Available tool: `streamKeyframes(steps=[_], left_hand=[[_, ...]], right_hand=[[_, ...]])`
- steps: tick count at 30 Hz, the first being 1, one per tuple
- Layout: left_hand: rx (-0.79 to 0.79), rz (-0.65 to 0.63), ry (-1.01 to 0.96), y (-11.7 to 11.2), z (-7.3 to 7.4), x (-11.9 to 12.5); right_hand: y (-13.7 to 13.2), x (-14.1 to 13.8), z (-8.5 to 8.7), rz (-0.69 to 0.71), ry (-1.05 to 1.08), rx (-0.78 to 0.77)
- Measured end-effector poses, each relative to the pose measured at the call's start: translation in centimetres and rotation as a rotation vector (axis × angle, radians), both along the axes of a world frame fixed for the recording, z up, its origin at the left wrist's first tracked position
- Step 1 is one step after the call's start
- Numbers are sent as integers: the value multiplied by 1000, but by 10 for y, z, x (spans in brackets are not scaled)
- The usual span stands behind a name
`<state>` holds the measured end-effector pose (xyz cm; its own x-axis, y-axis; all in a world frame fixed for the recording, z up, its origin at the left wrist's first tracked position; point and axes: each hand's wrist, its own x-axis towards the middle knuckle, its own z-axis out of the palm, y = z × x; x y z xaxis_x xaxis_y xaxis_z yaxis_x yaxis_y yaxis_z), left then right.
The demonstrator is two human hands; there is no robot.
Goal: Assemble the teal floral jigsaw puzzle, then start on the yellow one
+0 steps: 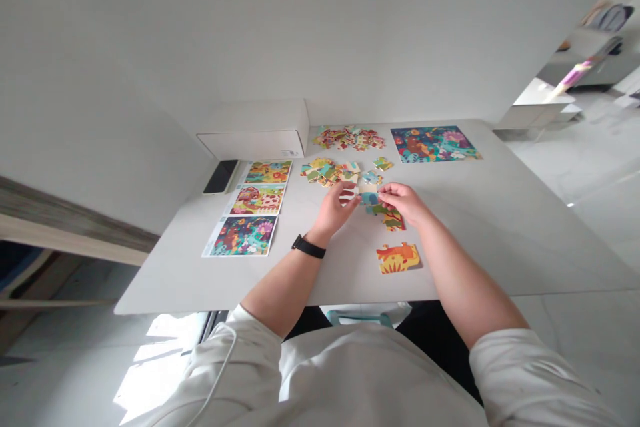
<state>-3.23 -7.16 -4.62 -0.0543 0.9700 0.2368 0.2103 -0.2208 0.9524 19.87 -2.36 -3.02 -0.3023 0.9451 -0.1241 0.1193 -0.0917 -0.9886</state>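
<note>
My left hand has its thumb and fingers curled against the left edge of a pale and blue puzzle piece. On the opposite edge, my right hand pinches at the same piece, its fingertips partly hiding it. Just below, joined green and red puzzle pieces lie partly under the right fingers. A light-blue puzzle piece is right above the hands, with a green and yellow piece beyond it. Nearer my body lies an orange and yellow joined section.
Loose pieces form one pile beside my left hand and another at the back. A finished-looking dark picture lies back right. Three picture cards, a phone and a white box are on the left.
</note>
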Motion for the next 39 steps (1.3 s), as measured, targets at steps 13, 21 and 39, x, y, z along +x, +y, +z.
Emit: streamKeyframes(steps=[13, 21, 39], left_hand=[[329, -32, 603, -4, 9, -17], [180, -148, 783, -2, 2, -25], [95, -151, 956, -6, 7, -22]], right_hand=[[7, 10, -6, -82, -253, 222], [13, 26, -10, -108, -625, 534], [12, 23, -13, -13, -699, 547]])
